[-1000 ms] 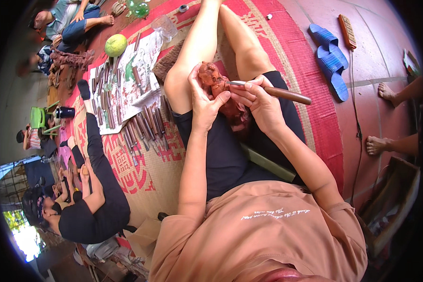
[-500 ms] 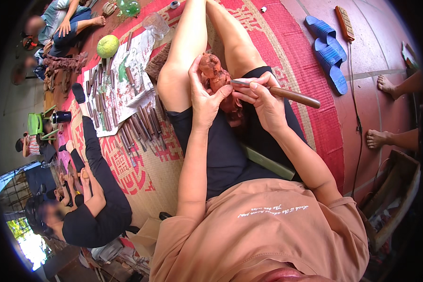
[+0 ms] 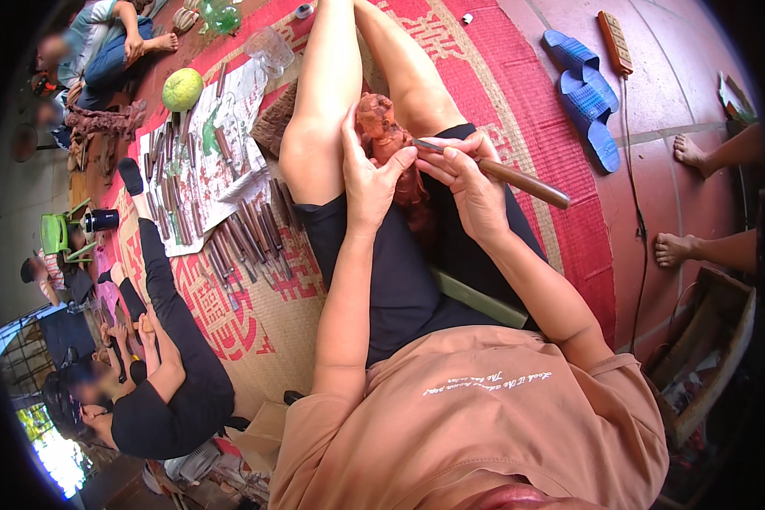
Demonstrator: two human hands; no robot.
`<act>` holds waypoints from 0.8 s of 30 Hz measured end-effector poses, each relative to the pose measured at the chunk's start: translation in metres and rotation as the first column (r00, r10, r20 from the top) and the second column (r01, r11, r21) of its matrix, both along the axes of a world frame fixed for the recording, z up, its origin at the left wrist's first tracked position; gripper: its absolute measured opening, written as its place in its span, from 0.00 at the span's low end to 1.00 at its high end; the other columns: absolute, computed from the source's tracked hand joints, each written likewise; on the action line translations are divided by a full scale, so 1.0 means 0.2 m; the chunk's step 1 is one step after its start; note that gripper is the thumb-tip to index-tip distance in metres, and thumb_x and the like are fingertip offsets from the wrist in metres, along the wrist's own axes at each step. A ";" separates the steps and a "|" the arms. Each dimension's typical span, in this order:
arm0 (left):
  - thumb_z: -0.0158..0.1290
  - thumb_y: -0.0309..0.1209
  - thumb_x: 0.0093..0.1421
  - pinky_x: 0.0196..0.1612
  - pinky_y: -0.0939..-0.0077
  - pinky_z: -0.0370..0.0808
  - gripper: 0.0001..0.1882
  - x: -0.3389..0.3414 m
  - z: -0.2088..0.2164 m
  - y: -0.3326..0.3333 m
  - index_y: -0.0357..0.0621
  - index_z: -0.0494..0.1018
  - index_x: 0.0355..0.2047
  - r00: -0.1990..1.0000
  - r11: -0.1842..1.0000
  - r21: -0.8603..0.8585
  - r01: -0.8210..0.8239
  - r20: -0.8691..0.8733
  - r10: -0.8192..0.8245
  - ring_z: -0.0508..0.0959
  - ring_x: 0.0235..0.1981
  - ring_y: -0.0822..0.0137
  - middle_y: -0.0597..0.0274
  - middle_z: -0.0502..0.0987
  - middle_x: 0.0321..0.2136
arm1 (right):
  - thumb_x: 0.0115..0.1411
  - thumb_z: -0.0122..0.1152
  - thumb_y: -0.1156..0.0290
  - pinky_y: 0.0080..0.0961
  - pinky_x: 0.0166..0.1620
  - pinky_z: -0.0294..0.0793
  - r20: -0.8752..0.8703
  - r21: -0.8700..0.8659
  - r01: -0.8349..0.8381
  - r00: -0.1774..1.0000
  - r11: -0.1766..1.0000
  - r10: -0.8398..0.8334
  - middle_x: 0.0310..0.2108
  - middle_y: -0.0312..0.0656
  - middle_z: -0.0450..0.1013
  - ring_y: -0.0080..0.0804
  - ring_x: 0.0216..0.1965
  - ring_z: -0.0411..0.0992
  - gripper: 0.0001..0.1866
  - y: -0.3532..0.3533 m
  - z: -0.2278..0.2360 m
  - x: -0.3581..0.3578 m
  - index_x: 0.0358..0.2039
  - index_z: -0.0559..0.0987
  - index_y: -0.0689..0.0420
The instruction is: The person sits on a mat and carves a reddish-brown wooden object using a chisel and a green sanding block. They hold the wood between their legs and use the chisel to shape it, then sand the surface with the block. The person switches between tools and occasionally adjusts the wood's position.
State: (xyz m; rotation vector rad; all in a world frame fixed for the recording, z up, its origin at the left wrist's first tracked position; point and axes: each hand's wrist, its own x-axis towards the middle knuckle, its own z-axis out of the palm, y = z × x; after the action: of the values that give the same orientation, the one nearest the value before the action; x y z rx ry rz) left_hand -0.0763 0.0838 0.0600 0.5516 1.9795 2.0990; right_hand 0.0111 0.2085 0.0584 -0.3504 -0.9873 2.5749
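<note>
Between my knees stands a reddish-brown carved wooden figure with a rounded head at its top. My left hand is wrapped round its left side, the thumb lying across toward the blade. My right hand grips a carving chisel with a brown wooden handle. The chisel's metal blade points left and its tip meets the figure just below the head, close to my left thumb. My hands and legs hide part of the figure's lower body.
Many similar chisels lie left of my legs, some on a stained white cloth, near a green-yellow fruit. Blue slippers, a power strip and a wooden box are at right. Other people sit at left; bare feet show at right.
The whole view has shifted slightly, so most things appear a little farther left. Both hands keep their hold, and the chisel stays against the figure at nearly the same angle.
</note>
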 end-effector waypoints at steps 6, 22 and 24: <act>0.65 0.22 0.53 0.61 0.67 0.69 0.46 0.00 -0.01 0.00 0.35 0.49 0.66 1.000 1.000 0.023 -0.014 0.026 0.014 0.66 0.60 0.60 0.49 0.61 0.60 | 0.66 0.53 0.77 0.39 0.51 0.81 0.006 0.037 -0.001 1.000 0.999 0.000 0.44 0.55 0.74 0.45 0.48 0.77 0.05 0.00 0.00 0.01 0.36 0.65 0.59; 0.65 0.20 0.53 0.61 0.69 0.69 0.44 0.00 0.03 -0.01 0.36 0.51 0.65 0.998 0.999 -0.029 -0.030 0.052 0.031 0.68 0.59 0.63 0.52 0.62 0.59 | 0.66 0.55 0.78 0.39 0.50 0.82 -0.013 0.146 0.009 1.000 0.989 -0.007 0.42 0.53 0.75 0.42 0.46 0.78 0.07 0.00 0.00 -0.03 0.32 0.66 0.60; 0.65 0.21 0.53 0.61 0.69 0.69 0.44 0.00 0.03 -0.01 0.36 0.51 0.65 0.998 0.999 -0.034 -0.036 0.048 0.038 0.68 0.59 0.63 0.52 0.61 0.60 | 0.65 0.55 0.78 0.39 0.50 0.82 -0.012 0.098 -0.001 1.000 0.995 0.002 0.42 0.54 0.76 0.42 0.46 0.78 0.07 0.00 0.00 -0.04 0.32 0.66 0.60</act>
State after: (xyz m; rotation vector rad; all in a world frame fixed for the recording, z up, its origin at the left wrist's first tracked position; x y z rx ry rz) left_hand -0.0764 0.0818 0.0652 0.4574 2.0084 2.0766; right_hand 0.0034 0.2079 0.0576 -0.3074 -1.1055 2.5156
